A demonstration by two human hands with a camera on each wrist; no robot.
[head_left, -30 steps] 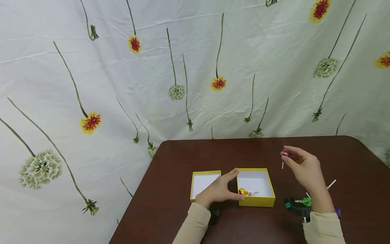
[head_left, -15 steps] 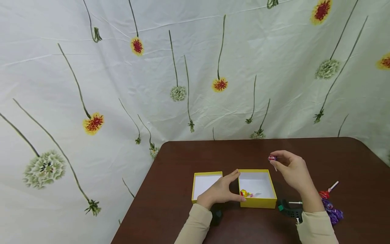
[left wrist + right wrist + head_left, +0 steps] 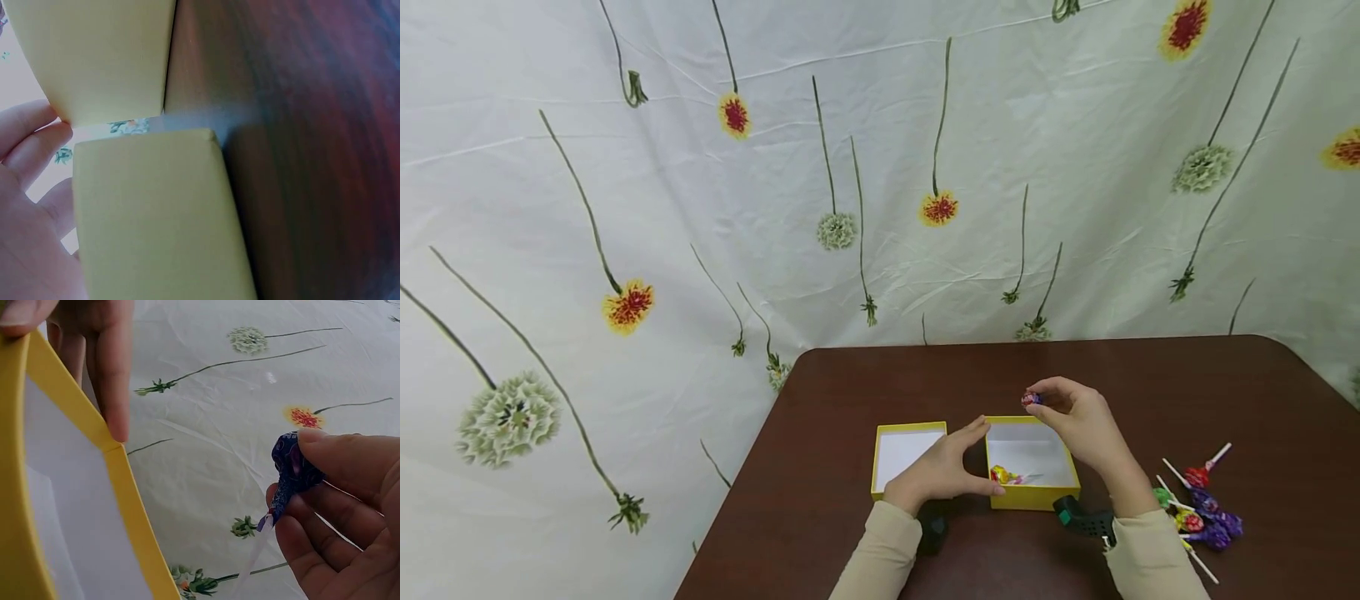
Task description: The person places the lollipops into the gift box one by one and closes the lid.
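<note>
My right hand point(image 3: 1075, 417) pinches a wrapped lollipop point(image 3: 1031, 399) by its head, just above the far rim of the open yellow box point(image 3: 1034, 497). In the right wrist view the lollipop point(image 3: 290, 469) shows a dark blue wrapper and a white stick, held between thumb and fingers. My left hand point(image 3: 943, 471) grips the box's left wall, fingers on the far corner and thumb on the near edge. A yellow-wrapped lollipop point(image 3: 1002, 476) lies inside the box. The left wrist view shows the box's yellow wall point(image 3: 150, 219) beside my palm.
A second yellow tray, the lid point(image 3: 902, 454), sits just left of the box on the brown table point(image 3: 850, 400). Several wrapped lollipops point(image 3: 1198, 508) lie in a pile at the right. A flowered cloth point(image 3: 775, 183) hangs behind the table.
My right hand has carried the lollipop leftward and down, from over the bare table at the right to just above the box's far rim. The left hand has stayed on the box.
</note>
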